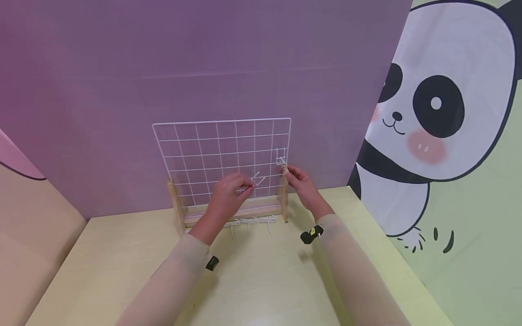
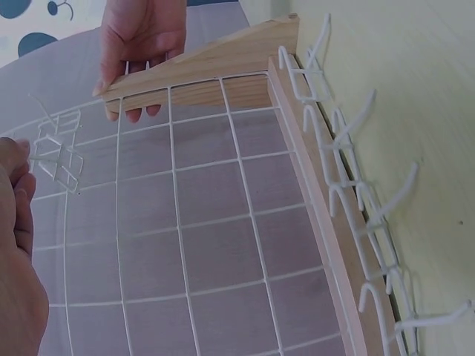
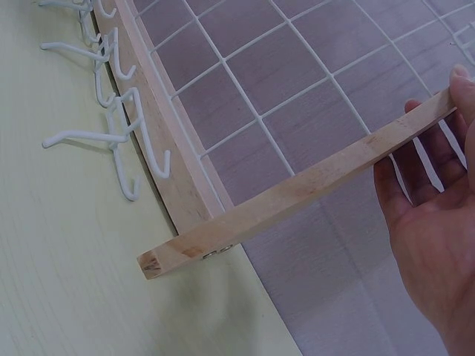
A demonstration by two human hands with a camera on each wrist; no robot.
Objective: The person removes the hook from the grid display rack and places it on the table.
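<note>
A white wire grid [image 1: 222, 121] stands upright in a wooden base [image 1: 232, 212] on a pale yellow table [image 1: 261, 276]. My left hand [image 1: 248, 184] pinches a small white wire hook [image 1: 258, 178] against the lower middle of the grid. In the left wrist view that hand [image 2: 16, 167] is at the left edge beside the hook [image 2: 63, 159]. My right hand [image 1: 287, 173] grips the top of the right wooden upright [image 1: 284, 192]. The right wrist view shows its thumb on the upright [image 3: 297, 194] and its fingers behind it. Another hook [image 1: 280, 158] hangs near the grid's right edge.
Several loose white hooks [image 1: 250, 222] lie on the table just in front of the base, also seen as hooks [image 2: 356, 193] and hooks [image 3: 111, 96] in the wrist views. A purple backdrop [image 1: 204, 59] stands behind the grid. A panda picture [image 1: 432, 104] is at the right.
</note>
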